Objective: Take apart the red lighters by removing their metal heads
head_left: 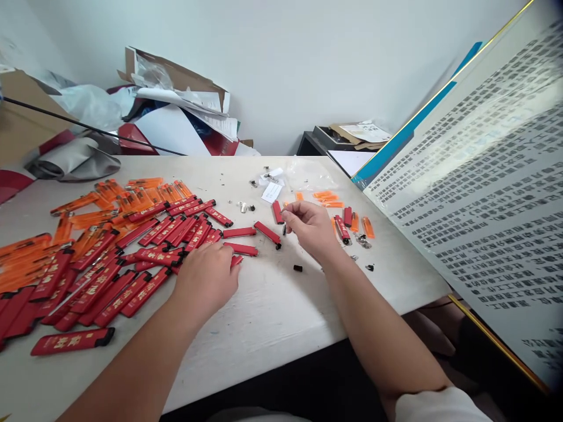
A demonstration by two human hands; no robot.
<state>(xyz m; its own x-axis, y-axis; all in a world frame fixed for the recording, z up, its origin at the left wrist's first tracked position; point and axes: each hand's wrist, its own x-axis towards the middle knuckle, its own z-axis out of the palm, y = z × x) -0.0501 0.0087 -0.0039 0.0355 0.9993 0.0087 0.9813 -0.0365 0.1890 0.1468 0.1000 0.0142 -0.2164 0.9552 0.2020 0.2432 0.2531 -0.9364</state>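
Observation:
My left hand (206, 278) is closed at the right edge of the red lighter pile (153, 255). The end of a red lighter (236, 261) pokes out between its thumb and fingers; the rest is hidden. Beyond that hand, several loose red lighters (240, 232) lie apart from the pile. Higher over the table, my right hand (308, 228) pinches a small dark metal-looking piece (284, 229) between thumb and fingertips. Just behind those fingertips is another red lighter body (277, 212). A small black part (298, 268) rests on the tabletop below the right hand.
Orange lighters (132, 199) are heaped at the left. More orange lighter bodies (325, 196) and small metal parts (363, 241) lie at the right. A white paper slip (271, 192) sits near the back. A large printed board (475, 176) leans along the table's right side.

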